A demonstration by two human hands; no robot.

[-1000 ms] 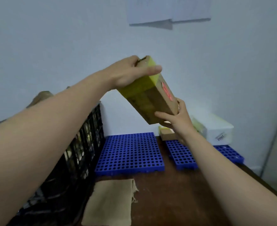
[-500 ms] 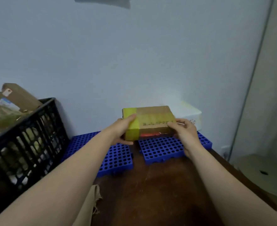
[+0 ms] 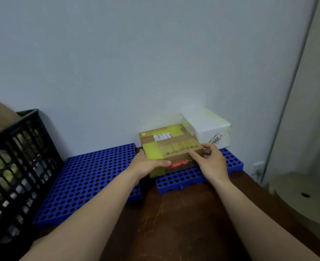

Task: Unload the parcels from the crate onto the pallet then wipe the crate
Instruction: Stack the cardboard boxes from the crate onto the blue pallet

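Gripped by the left hand (image 3: 147, 164) and right hand (image 3: 211, 162), the parcel (image 3: 176, 149) could be tipped off the pallet (image 3: 181, 180) if released unevenly.

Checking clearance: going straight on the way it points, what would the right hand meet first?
Likely the yellow-taped brown cardboard parcel that the right hand grips; the white box lies beyond.

Reaching forward with both bare forearms (image 3: 99, 200), converging on the taped parcel (image 3: 171, 149). Gripping its near left corner with the left hand (image 3: 147, 164), thumb laid flat along the near face, fingers wrapped round the left side and seemingly tucked underneath. Clasping its near right corner with the right hand (image 3: 211, 162), thumb on the near edge, fingers curled over the top, wrist straight.
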